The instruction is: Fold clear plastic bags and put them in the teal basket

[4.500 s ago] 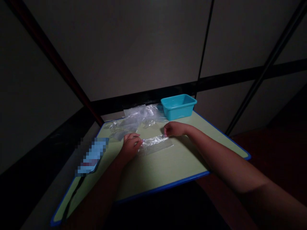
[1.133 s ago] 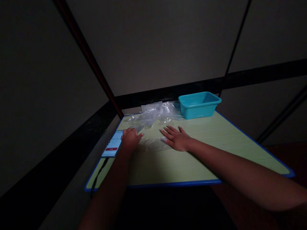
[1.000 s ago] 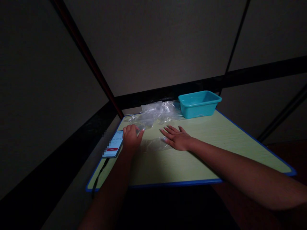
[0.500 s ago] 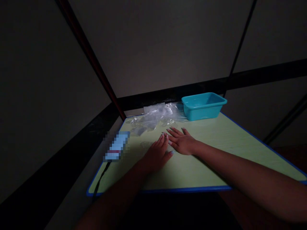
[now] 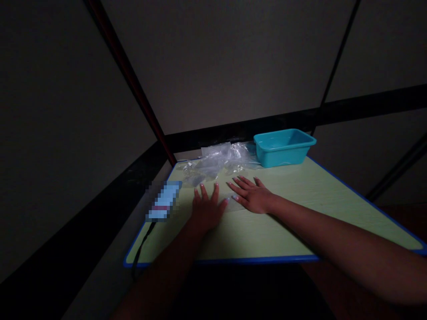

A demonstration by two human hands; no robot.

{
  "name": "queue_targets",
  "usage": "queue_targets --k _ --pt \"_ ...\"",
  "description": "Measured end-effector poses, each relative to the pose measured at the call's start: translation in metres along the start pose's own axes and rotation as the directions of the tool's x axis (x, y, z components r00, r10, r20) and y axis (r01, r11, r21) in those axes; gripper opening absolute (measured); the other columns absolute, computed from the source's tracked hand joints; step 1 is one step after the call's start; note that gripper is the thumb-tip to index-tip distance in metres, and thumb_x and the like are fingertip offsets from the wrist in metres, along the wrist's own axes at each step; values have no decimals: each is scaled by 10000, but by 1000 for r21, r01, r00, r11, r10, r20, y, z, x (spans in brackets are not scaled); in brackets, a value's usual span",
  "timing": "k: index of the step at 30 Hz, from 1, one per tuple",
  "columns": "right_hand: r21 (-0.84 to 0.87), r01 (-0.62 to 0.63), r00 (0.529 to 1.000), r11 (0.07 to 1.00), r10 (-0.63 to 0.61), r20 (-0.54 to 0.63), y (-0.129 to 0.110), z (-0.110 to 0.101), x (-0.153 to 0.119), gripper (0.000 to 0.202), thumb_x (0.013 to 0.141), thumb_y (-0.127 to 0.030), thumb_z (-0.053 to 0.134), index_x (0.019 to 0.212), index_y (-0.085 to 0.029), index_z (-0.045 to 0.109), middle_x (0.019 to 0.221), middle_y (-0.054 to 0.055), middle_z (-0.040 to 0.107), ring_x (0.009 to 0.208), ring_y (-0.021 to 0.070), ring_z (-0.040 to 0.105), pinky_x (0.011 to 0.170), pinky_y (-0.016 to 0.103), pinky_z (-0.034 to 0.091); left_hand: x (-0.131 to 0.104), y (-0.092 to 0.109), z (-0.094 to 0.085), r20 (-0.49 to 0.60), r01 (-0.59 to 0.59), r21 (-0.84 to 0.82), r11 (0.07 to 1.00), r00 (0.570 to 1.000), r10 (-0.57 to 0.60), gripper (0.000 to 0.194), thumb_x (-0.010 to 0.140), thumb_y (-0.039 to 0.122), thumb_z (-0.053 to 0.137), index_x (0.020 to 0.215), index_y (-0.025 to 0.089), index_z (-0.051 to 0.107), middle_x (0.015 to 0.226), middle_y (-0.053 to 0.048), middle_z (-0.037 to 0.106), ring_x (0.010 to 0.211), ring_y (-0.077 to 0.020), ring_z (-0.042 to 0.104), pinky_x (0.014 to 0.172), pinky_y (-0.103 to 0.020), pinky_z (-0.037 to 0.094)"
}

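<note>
My left hand [image 5: 207, 210] is open, palm down, its fingers spread over the left middle of the pale green table [image 5: 267, 238]. To its right my right hand [image 5: 256, 198] lies open and flat, with fingers pointing forward and left. A faint, see-through piece of plastic [image 5: 233, 206] shows between the two hands and seems to run beneath them; its edges are hard to make out. Just beyond my fingertips lies a crumpled heap of clear plastic bags [image 5: 218, 163].
A turquoise plastic basin [image 5: 283, 155] stands at the table's back right, beside the bags. At the left edge lies a phone-like device [image 5: 165, 200], its screen blurred out, with a dark cord [image 5: 143, 244] hanging over the edge. Walls border the back and left.
My left hand has moved left, away from my right hand, and its fingers have spread apart. My right hand has stayed almost in place.
</note>
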State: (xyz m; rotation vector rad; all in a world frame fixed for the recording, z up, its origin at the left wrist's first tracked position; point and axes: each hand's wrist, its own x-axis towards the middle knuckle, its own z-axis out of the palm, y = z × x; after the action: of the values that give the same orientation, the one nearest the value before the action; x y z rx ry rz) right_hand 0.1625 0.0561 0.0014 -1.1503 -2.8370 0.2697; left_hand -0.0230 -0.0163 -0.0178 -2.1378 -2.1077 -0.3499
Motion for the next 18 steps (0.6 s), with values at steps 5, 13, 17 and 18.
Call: queue_targets --k 5,13,17,18 --pt "-7 4 1000 1000 -4 12 0 -1 0 573 914 -485 211 1451 -287 167 1512 55 119 1381 285 66 1029 644 87 4 20 -17 -44 -269 -116 956 963 265 691 879 516 380 1446 172 185 1515 -189 68 1381 -353 16 1050 -544 221" --pt "-21 19 1000 1000 -19 9 3 2 2 591 902 -464 256 1454 -288 143 1512 47 137 1379 294 76 1026 646 112 6 33 -12 38 -520 -225 824 840 541 725 892 521 340 1440 77 170 1498 -223 109 1388 -300 75 1085 -457 223" --pt "-29 11 1000 1000 -10 16 3 2 2 563 913 -447 237 1450 -299 155 1510 49 148 1379 282 89 1031 639 103 4 29 -4 68 -362 -137 922 925 374 635 900 523 323 1442 213 209 1500 -170 179 1370 -346 145 1043 -544 252" --pt "-27 9 1000 1000 -8 20 2 2 1 564 913 -449 240 1450 -302 151 1510 47 145 1379 283 89 1031 639 103 3 28 -4 73 -324 -114 939 940 333 616 897 530 326 1437 254 222 1500 -157 191 1362 -367 161 1027 -569 255"
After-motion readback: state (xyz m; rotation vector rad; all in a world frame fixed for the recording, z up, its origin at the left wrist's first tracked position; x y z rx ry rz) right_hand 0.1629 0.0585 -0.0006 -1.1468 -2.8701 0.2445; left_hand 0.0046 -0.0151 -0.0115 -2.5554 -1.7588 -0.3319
